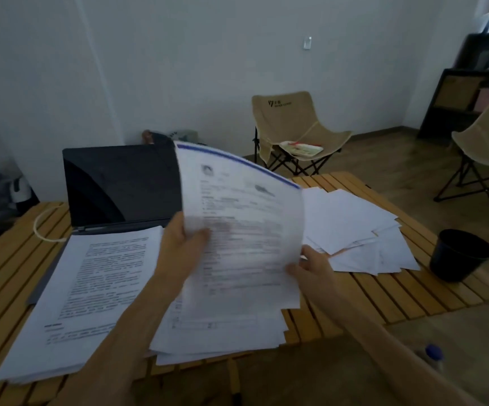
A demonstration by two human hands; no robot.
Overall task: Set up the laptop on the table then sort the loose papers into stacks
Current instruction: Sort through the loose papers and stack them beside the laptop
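Note:
A black laptop point(120, 186) stands open with a dark screen at the back left of the slatted wooden table point(383, 294). Its keyboard is hidden under a stack of printed papers point(91, 288). I hold a printed sheet with a blue top edge point(243, 218) upright above the table's middle. My left hand point(183, 244) grips its left edge and my right hand point(310, 268) pinches its lower right edge. Under the sheet lies another stack of papers point(222, 332). Loose white sheets point(360, 232) are fanned out at the right.
A black bin point(460, 254) stands on the floor by the table's right edge. A white cable point(42, 227) loops left of the laptop. Two beige folding chairs point(296, 130) point(486, 148) and a dark shelf point(471, 92) stand behind. A bottle with a blue cap point(433, 353) is at lower right.

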